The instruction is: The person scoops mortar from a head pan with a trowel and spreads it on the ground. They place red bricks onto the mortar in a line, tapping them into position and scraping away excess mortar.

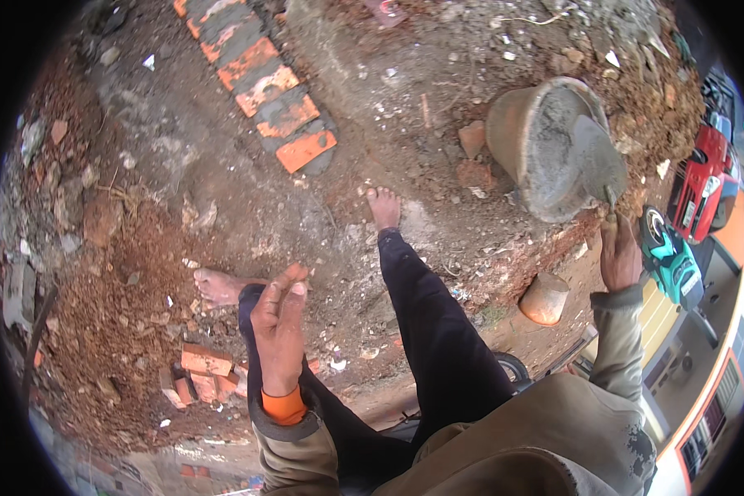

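Note:
My right hand (618, 255) grips the handle of a trowel (599, 159), at the right. The trowel's broad blade is smeared with grey mortar and lies over the mouth of a tilted bucket-shaped tub (508, 136). Wet grey mortar (554, 136) fills much of that tub. In front of my left leg, my left hand (279, 335) is raised, its fingers stretched loosely and nothing visible in it. Beyond my feet runs a row of orange bricks (306, 151) with grey mortar between them, set in the ground.
Loose bricks (207, 364) are piled on reddish soil at the lower left. Broken brick pieces (473, 155) lie beside the tub. A small upturned pot (544, 299) sits to the right. Farther right are a teal motorbike (678, 269), a red car (703, 183) and a building.

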The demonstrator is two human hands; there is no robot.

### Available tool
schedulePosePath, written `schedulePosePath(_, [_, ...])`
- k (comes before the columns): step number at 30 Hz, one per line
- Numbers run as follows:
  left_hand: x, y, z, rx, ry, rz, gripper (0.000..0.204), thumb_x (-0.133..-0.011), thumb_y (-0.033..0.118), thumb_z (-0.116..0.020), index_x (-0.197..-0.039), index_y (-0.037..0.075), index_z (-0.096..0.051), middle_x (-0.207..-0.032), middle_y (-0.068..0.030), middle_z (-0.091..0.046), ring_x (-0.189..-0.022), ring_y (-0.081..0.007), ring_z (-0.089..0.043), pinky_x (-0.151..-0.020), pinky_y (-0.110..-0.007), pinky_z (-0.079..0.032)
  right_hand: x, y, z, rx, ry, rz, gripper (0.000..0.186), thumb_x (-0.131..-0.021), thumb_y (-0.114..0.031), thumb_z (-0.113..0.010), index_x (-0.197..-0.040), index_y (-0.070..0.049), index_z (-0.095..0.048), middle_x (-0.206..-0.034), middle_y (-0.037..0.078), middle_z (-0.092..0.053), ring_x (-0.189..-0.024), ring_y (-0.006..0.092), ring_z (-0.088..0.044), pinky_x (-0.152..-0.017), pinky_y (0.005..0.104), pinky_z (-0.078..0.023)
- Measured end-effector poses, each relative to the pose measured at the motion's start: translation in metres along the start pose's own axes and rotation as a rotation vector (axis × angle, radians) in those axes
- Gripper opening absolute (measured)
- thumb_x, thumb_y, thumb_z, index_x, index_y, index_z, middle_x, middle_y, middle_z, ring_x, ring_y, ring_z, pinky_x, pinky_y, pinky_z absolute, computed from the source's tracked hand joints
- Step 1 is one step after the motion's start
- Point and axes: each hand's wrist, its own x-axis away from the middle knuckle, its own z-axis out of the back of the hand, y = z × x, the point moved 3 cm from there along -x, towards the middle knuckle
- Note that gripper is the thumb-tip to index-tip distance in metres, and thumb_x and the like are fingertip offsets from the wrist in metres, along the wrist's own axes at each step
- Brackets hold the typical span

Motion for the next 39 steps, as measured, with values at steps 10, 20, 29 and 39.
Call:
schedulePosePath(10, [-0.026,-0.016,-0.033,-0.177,-0.063,0.021,0.039,-0.098,0.015,-0.057,-0.130,-0.005,-0.053,-0.123,-0.0144,-0.061,-0.118,-0.0218,-0.057,-0.104,-0.034,-0.044,-0.032,0.021,-0.069,-0.755,-0.231,-0.226,0.035,-0.097,-0.026,-0.058,-0.117,0.003,-0.061,-0.071,0.002,-0.063,-0.055,0.0066,-0.055,-0.047,0.0241,-0.043])
schedulePosePath(20, [-0.028,-0.024,-0.053,-0.207,-0.052,0.034,0.031,-0.096,0.011,-0.059,-0.124,-0.004,-0.060,-0.117,-0.0094,-0.065,-0.112,-0.0162,-0.058,-0.099,-0.029,-0.042,-0.020,0.022,-0.110,-1.405,-0.184,-0.360,0.031,-0.097,-0.026,-0.053,-0.117,-0.003,-0.058,-0.068,0.002,-0.057,-0.044,0.0085,-0.050,-0.038,0.0213,-0.040])
schedulePosePath(29, [-0.027,-0.031,-0.038,-0.208,-0.053,-0.056,0.034,-0.096,0.015,-0.060,-0.123,-0.005,-0.059,-0.115,-0.0112,-0.065,-0.107,-0.0151,-0.060,-0.092,-0.028,-0.047,0.026,0.024,-0.096,-1.400,0.000,-0.221,0.037,-0.096,-0.023,-0.055,-0.123,0.003,-0.056,-0.071,0.001,-0.056,-0.053,0.0071,-0.049,-0.045,0.0198,-0.039])
schedulePosePath(39, [-0.009,-0.031,-0.015,-0.122,-0.020,-0.027,0.036,-0.095,0.017,-0.062,-0.122,-0.007,-0.059,-0.111,-0.0125,-0.068,-0.102,-0.0152,-0.064,-0.086,-0.028,-0.049,0.044,-0.156,-0.196,-1.513,-0.629,0.011,0.030,-0.091,-0.013,-0.055,-0.118,0.002,-0.059,-0.073,0.003,-0.058,-0.052,0.0070,-0.050,-0.045,0.0203,-0.042])
